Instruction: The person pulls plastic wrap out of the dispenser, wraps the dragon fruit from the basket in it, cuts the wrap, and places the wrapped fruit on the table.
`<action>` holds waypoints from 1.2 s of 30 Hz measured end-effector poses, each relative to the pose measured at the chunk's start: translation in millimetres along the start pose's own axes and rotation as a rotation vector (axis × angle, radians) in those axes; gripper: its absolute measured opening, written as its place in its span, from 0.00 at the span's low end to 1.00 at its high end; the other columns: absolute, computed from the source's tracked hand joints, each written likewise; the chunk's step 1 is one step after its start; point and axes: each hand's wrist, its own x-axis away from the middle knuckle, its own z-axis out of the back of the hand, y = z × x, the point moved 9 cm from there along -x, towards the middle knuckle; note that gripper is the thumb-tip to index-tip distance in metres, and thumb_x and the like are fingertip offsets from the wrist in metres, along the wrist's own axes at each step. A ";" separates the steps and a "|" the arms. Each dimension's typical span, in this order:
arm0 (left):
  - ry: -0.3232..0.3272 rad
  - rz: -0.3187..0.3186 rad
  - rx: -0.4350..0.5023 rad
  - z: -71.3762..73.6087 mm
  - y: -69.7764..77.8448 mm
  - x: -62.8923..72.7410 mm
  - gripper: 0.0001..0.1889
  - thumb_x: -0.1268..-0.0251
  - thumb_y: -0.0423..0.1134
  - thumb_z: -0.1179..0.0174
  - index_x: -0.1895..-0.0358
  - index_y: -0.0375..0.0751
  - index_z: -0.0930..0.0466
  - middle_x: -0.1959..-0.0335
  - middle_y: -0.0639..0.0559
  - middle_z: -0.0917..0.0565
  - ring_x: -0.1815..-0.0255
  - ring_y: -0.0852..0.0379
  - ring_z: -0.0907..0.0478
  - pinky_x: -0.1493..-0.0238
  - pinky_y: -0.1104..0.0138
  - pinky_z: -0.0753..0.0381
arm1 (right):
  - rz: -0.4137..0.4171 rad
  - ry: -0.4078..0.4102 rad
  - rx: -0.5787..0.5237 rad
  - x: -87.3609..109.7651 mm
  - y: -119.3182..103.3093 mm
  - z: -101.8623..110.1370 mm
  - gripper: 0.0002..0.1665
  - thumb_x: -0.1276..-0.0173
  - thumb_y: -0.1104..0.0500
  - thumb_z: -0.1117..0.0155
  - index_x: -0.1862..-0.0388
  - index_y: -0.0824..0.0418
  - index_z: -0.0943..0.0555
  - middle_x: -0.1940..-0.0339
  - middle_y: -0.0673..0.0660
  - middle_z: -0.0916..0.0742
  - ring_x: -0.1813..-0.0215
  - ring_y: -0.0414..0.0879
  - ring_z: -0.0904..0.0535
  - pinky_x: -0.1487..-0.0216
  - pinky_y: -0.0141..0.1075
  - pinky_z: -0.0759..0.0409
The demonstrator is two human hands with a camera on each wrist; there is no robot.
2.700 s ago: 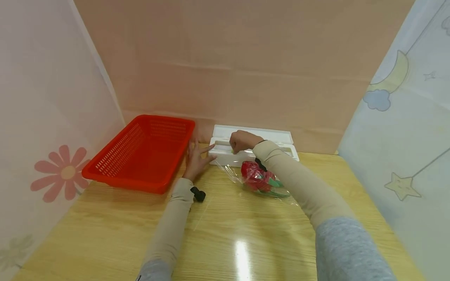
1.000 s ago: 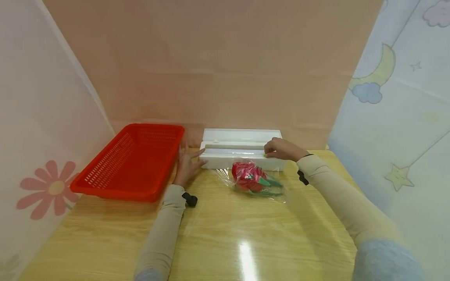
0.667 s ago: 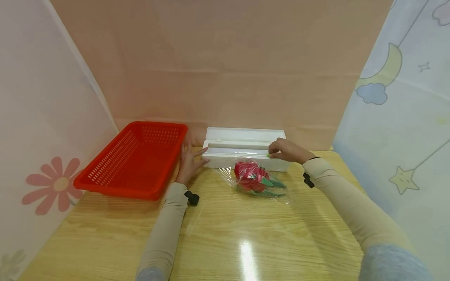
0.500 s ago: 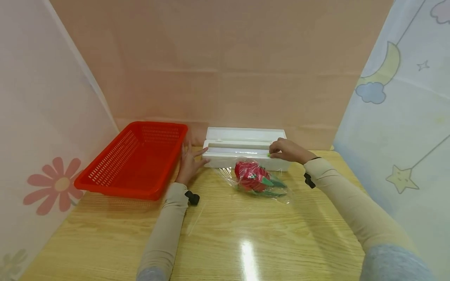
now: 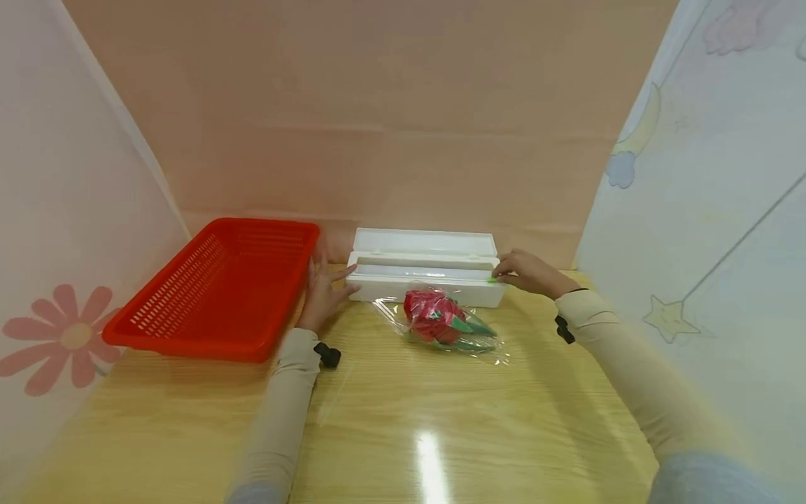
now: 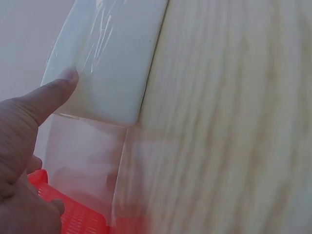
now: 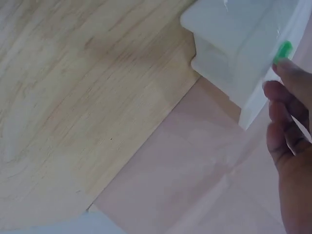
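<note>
A white cling film dispenser (image 5: pixel 390 288) with its lid raised stands at the back of the table, a film roll inside. My left hand (image 5: pixel 322 297) has its fingers spread at the dispenser's left end; in the left wrist view the thumb (image 6: pixel 56 91) lies against the front face. With thumb and fingers, my right hand (image 5: pixel 531 272) pinches the green slide cutter (image 7: pixel 282 51) at the right end of the cutting rail. Just in front lies a red artificial flower (image 5: pixel 433 316) with green leaves, covered by clear film that reaches up to the dispenser.
A red plastic basket (image 5: pixel 182 344) stands close by on the left, beside my left hand. Behind the dispenser rises a pinkish-brown backdrop (image 5: pixel 378 161). A printed side panel (image 5: pixel 711 231) bounds the right of the wooden table (image 5: pixel 491 434).
My right hand has run along the dispenser from near its left end to its right end, with the green slide cutter. The left hand has stayed at the left end. The head view has shifted slightly.
</note>
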 end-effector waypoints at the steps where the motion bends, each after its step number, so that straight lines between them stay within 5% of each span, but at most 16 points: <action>1: 0.017 -0.007 0.005 6.3 -1.3 -0.8 0.26 0.42 0.42 0.27 0.38 0.46 0.19 0.19 0.33 0.60 0.21 0.36 0.77 0.27 0.35 0.63 | 0.003 0.005 0.023 -3.3 -0.4 0.3 0.07 0.36 0.68 0.31 0.60 0.64 0.12 0.63 0.56 0.14 0.58 0.54 0.21 0.54 0.50 0.21; 6: 0.007 -0.009 0.020 15.9 -7.0 -2.4 0.27 0.39 0.44 0.28 0.37 0.46 0.21 0.19 0.33 0.61 0.21 0.37 0.80 0.26 0.36 0.66 | -0.031 0.067 0.139 -14.7 1.3 5.0 0.05 0.35 0.68 0.31 0.61 0.64 0.12 0.64 0.57 0.14 0.59 0.53 0.21 0.56 0.47 0.20; 13: 0.012 0.018 0.006 11.3 -13.9 5.7 0.26 0.41 0.43 0.28 0.38 0.46 0.20 0.21 0.29 0.58 0.21 0.35 0.79 0.27 0.35 0.68 | -0.039 -0.006 0.037 -17.4 -6.3 -10.8 0.11 0.32 0.62 0.32 0.52 0.65 0.14 0.59 0.58 0.16 0.56 0.54 0.21 0.53 0.50 0.21; 22: 0.017 -0.023 -0.002 10.1 -4.8 5.4 0.27 0.41 0.44 0.28 0.37 0.46 0.20 0.21 0.28 0.57 0.21 0.35 0.77 0.27 0.34 0.65 | -0.009 0.128 0.117 5.7 1.4 8.9 0.04 0.40 0.70 0.28 0.65 0.67 0.11 0.68 0.57 0.14 0.64 0.52 0.25 0.62 0.46 0.21; 27: 0.019 -0.006 0.012 18.6 -8.9 6.8 0.27 0.42 0.42 0.27 0.37 0.44 0.20 0.21 0.28 0.57 0.21 0.35 0.79 0.28 0.34 0.67 | -0.075 0.100 0.136 16.5 6.1 -5.2 0.04 0.37 0.69 0.30 0.63 0.67 0.11 0.66 0.59 0.12 0.61 0.55 0.21 0.58 0.48 0.19; 32: -0.012 -0.004 0.036 12.9 -11.3 7.2 0.27 0.39 0.43 0.28 0.36 0.43 0.21 0.22 0.26 0.58 0.22 0.31 0.78 0.28 0.34 0.68 | -0.108 0.107 0.163 19.7 -1.3 -13.5 0.04 0.34 0.68 0.33 0.64 0.66 0.12 0.69 0.58 0.14 0.63 0.54 0.21 0.59 0.48 0.19; 36: -0.030 0.059 0.077 6.5 -21.8 10.6 0.27 0.37 0.43 0.31 0.34 0.44 0.23 0.21 0.27 0.60 0.22 0.30 0.77 0.27 0.36 0.73 | -0.148 0.141 0.177 19.7 -3.2 -15.8 0.06 0.33 0.68 0.35 0.64 0.64 0.11 0.71 0.57 0.15 0.67 0.51 0.23 0.64 0.46 0.21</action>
